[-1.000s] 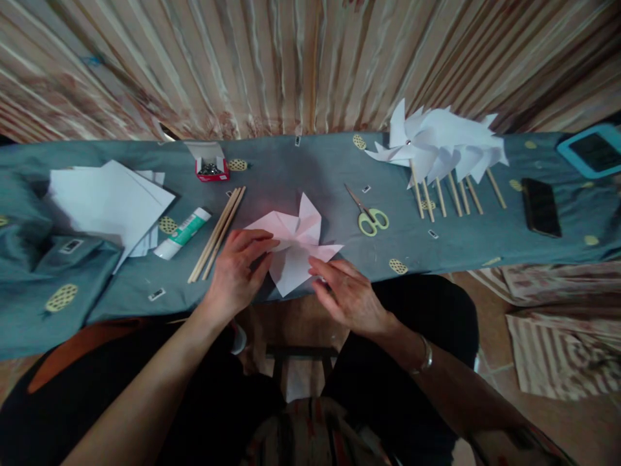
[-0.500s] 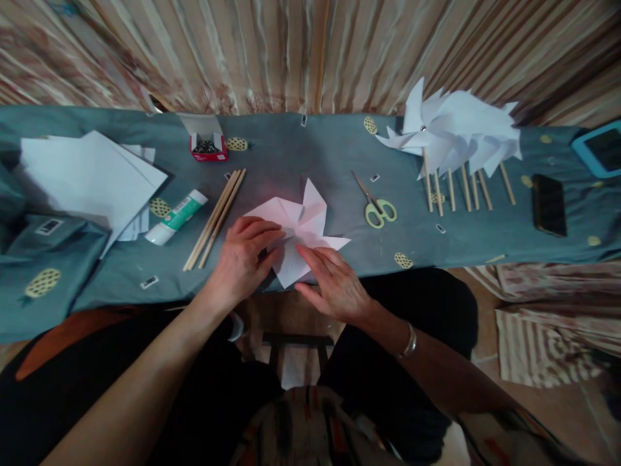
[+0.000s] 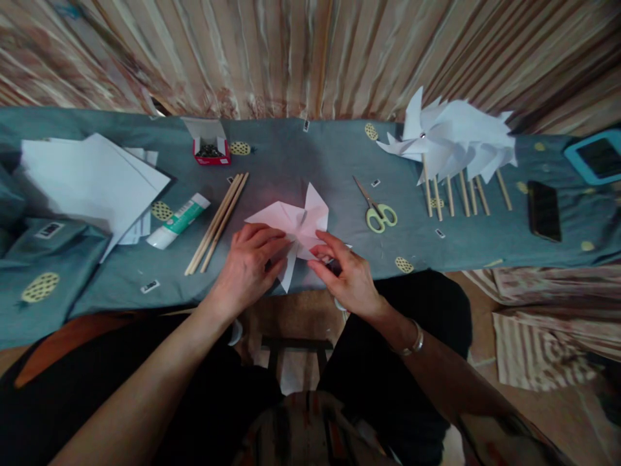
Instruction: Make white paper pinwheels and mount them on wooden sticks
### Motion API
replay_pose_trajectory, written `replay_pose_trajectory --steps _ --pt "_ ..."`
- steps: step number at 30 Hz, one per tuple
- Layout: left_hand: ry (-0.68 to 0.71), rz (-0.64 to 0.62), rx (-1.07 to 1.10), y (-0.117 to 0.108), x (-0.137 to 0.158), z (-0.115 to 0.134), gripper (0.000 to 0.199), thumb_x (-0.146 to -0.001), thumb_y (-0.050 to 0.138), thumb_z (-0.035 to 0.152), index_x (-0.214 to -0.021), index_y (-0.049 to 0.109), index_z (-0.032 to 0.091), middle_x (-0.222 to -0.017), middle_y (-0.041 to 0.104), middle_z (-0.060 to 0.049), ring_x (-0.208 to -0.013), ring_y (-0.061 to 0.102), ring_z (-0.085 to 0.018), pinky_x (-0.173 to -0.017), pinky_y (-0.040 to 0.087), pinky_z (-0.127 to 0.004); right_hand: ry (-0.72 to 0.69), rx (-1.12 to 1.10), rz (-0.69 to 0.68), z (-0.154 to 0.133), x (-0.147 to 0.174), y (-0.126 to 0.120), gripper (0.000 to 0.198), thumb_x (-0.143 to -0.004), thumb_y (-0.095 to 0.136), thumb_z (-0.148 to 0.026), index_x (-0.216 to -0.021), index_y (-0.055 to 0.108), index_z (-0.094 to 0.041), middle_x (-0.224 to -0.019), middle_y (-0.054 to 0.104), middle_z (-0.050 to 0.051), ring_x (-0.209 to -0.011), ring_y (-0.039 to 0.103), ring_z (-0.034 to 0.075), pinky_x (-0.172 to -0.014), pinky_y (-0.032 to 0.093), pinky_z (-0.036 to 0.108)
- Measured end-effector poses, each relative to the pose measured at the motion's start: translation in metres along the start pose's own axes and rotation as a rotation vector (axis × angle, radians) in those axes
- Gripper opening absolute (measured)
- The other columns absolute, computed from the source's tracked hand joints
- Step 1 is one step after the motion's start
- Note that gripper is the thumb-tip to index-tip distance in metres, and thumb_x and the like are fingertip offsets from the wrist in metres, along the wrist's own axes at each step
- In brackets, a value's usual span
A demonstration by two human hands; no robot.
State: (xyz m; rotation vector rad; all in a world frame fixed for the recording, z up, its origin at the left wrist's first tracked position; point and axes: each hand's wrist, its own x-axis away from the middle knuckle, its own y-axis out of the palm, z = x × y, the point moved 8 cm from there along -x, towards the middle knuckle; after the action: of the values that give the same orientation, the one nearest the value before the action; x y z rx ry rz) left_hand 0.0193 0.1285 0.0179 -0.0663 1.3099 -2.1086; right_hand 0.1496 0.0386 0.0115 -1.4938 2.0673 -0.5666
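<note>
A folded paper pinwheel, pale pinkish white, lies on the cloth in front of me. My left hand covers its left side, with bent fingers pressing on the paper near the centre and the thumb close beneath them. On the other side, my right hand has its thumb and fingers closed around the lower right blade. That blade is mostly hidden by the fingers. The upper left and upper right blades show plainly, and one point sticks out downward between the hands.
Wooden sticks, a glue stick, white paper sheets and a red box of small metal pieces are on the left. To the right are green-handled scissors, several finished pinwheels, a phone and a blue-framed device.
My right hand has moved slightly right, from lying on the lower blade to gripping the lower right one. The left hand stays on the pinwheel. The whole view has shifted a little.
</note>
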Motion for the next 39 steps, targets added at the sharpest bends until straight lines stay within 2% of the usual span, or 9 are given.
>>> replay_pose_trajectory --steps 5,9,14,19,24,29,32,36,39 --pt "0.021 0.010 0.004 0.001 0.001 0.003 0.024 -0.086 0.059 0.019 -0.108 0.069 0.020 -0.111 0.070 -0.009 -0.106 0.056 -0.027 -0.088 0.045 -0.045 0.181 -0.152 0.065 0.016 -0.008 -0.006 0.053 -0.080 0.069 -0.031 -0.129 0.053 -0.020 -0.086 0.074 0.000 -0.075 0.068 0.014 -0.078 0.057 0.033" --pt "0.034 0.012 0.011 0.002 0.001 0.005 0.025 -0.087 0.059 0.018 -0.109 0.069 0.019 -0.111 0.071 -0.009 -0.105 0.056 -0.027 -0.087 0.044 -0.044 0.238 -0.208 0.070 0.025 -0.009 -0.006 0.048 -0.081 0.066 -0.031 -0.126 0.055 -0.019 -0.080 0.073 -0.001 -0.068 0.066 0.013 -0.071 0.055 0.030" --pt "0.050 0.016 0.008 0.001 0.000 0.008 0.024 -0.087 0.059 0.017 -0.109 0.068 0.017 -0.111 0.071 -0.009 -0.106 0.056 -0.027 -0.087 0.044 -0.043 0.186 -0.144 0.033 0.020 -0.008 -0.003 0.038 -0.086 0.061 -0.029 -0.122 0.056 -0.018 -0.084 0.076 0.001 -0.073 0.069 0.015 -0.076 0.055 0.032" --pt "0.040 0.017 -0.004 0.001 0.001 0.009 0.030 -0.087 0.057 0.018 -0.115 0.065 0.020 -0.113 0.069 -0.009 -0.108 0.056 -0.027 -0.090 0.044 -0.044 0.171 -0.030 0.027 0.017 -0.009 -0.001 0.043 -0.084 0.063 -0.028 -0.125 0.054 -0.018 -0.082 0.075 0.000 -0.071 0.068 0.016 -0.076 0.055 0.032" --pt "0.070 0.042 -0.002 0.000 0.006 0.022 0.034 -0.090 0.048 0.012 -0.121 0.061 0.019 -0.118 0.068 -0.009 -0.112 0.054 -0.027 -0.094 0.043 -0.045 0.162 0.017 -0.013 0.015 -0.012 0.000 0.045 -0.085 0.062 -0.026 -0.128 0.052 -0.018 -0.083 0.075 0.000 -0.069 0.067 0.015 -0.073 0.053 0.029" --pt "0.121 -0.011 -0.030 0.009 0.013 0.037 0.040 -0.092 0.042 0.008 -0.130 0.052 0.015 -0.129 0.062 -0.012 -0.115 0.051 -0.028 -0.093 0.043 -0.045 0.146 0.041 -0.091 0.012 -0.016 0.002 0.044 -0.085 0.059 -0.021 -0.129 0.051 -0.016 -0.086 0.074 0.002 -0.073 0.066 0.014 -0.073 0.052 0.028" --pt "0.125 -0.050 -0.078 0.015 0.015 0.040 0.037 -0.094 0.041 0.011 -0.129 0.053 0.014 -0.134 0.058 -0.013 -0.117 0.051 -0.028 -0.093 0.044 -0.044 0.133 0.064 -0.122 0.010 -0.019 0.002 0.043 -0.085 0.059 -0.020 -0.128 0.052 -0.015 -0.085 0.074 0.003 -0.075 0.067 0.015 -0.075 0.052 0.029" --pt "0.139 -0.044 -0.128 0.016 0.016 0.042 0.031 -0.096 0.041 0.013 -0.124 0.055 0.016 -0.134 0.059 -0.012 -0.118 0.053 -0.025 -0.104 0.037 -0.047 0.099 0.103 -0.129 0.007 -0.018 0.002 0.034 -0.088 0.058 -0.023 -0.121 0.056 -0.018 -0.088 0.074 0.003 -0.076 0.067 0.015 -0.076 0.054 0.031" --pt "0.138 -0.041 -0.150 0.017 0.016 0.041 0.032 -0.097 0.039 0.014 -0.125 0.052 0.019 -0.132 0.062 -0.008 -0.117 0.056 -0.021 -0.110 0.031 -0.048 0.015 0.170 -0.102 0.003 -0.016 0.002 0.027 -0.090 0.057 -0.024 -0.117 0.059 -0.019 -0.093 0.074 0.004 -0.081 0.068 0.017 -0.079 0.054 0.032"
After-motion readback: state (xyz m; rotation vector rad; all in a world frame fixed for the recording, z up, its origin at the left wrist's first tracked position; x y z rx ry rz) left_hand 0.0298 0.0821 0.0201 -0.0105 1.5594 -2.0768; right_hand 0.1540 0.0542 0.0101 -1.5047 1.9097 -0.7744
